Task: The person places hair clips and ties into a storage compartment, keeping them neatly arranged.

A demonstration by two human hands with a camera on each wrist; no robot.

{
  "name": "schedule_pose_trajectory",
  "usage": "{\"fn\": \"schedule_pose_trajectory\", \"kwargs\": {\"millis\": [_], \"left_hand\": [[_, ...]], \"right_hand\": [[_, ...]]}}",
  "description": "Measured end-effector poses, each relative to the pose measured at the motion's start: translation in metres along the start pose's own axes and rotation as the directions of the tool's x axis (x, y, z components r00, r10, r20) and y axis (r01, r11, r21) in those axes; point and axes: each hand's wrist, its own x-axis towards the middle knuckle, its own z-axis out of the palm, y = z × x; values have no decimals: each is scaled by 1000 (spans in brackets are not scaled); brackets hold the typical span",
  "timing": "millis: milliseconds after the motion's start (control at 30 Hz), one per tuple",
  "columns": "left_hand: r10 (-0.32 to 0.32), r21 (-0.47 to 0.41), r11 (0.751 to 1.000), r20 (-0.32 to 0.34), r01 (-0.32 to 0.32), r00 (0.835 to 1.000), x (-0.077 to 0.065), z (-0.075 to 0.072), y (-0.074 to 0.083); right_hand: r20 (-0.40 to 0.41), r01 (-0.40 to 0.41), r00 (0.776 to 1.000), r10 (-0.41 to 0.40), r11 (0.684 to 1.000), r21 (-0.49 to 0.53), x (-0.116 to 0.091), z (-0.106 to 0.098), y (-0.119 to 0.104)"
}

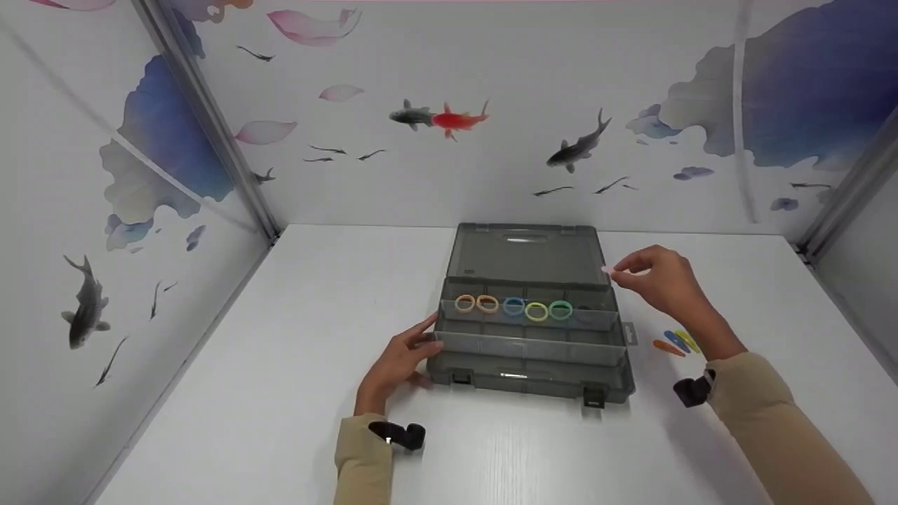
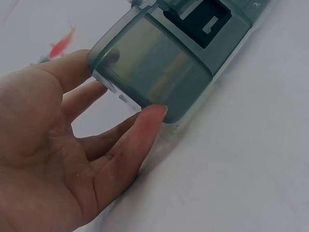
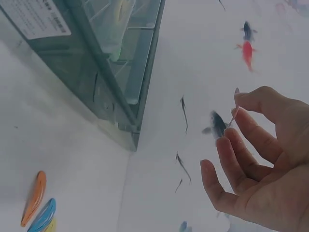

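A grey translucent plastic storage box point(image 1: 530, 382) lies with its lid point(image 1: 526, 256) laid back. Along one of its rear rows sit several coloured hair ties point(image 1: 514, 306), orange, blue, yellow and green. My left hand point(image 1: 400, 361) holds the box's left end; in the left wrist view its thumb point(image 2: 152, 118) presses the corner and the index finger touches the upper edge. Beyond the box's right side, my right hand point(image 1: 659, 280) is raised, pinching a thin pale pink hair clip point(image 3: 236, 99) between thumb and fingertips. It appears nearly edge-on.
Orange, blue and yellow hair clips point(image 1: 677, 341) lie on the white table point(image 1: 280, 393) right of the box, below my right forearm. White panels point(image 1: 491, 182) printed with fish enclose the table at the back and sides. A label point(image 3: 36, 18) is stuck on the box.
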Motion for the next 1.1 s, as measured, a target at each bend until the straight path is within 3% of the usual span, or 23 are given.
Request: {"fn": "schedule_pose_trajectory", "kwargs": {"millis": [500, 1100], "left_hand": [[0, -6, 1000, -5, 0, 1000, 0, 0, 1], [-15, -18, 1000, 1, 15, 1000, -1, 0, 2]], "right_hand": [[51, 206, 977, -205, 978, -12, 18, 38, -55], [183, 261, 952, -244, 962, -75, 36, 97, -103]]}}
